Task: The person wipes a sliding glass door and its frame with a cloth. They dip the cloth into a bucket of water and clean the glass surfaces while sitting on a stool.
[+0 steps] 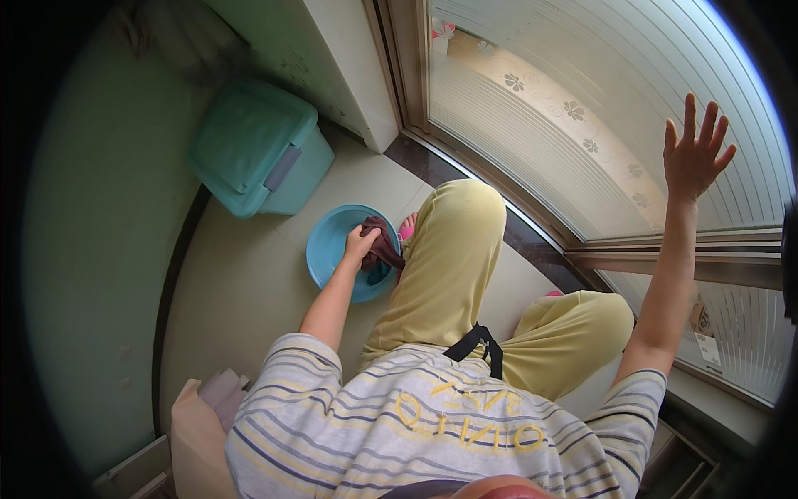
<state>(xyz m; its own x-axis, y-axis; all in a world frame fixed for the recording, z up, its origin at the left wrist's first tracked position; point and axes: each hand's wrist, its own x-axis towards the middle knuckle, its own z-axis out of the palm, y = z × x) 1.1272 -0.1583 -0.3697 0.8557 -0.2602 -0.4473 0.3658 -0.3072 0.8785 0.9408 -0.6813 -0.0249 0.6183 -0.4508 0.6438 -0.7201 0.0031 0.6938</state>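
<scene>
My left hand [361,245] grips a dark maroon cloth [381,249], bunched up over a round blue plastic basin [322,240]. The basin rests on the floor, left of my bent knee. Part of the cloth hangs towards the basin's right rim, and something dark blue lies inside, partly covered. Up on the right, my right hand [691,163] is raised with its fingers spread and nothing in it. It is in front of a ribbed, frosted glass door panel [598,181], and appears to lie flat against the glass.
A teal lidded storage box [252,150] with a grey latch stands beyond the basin by the green wall [100,249]. The door's metal frame and dark sill [430,160] run along the right. Beige and grey fabric [198,430] is at lower left. Pale tiles [230,324] form the floor.
</scene>
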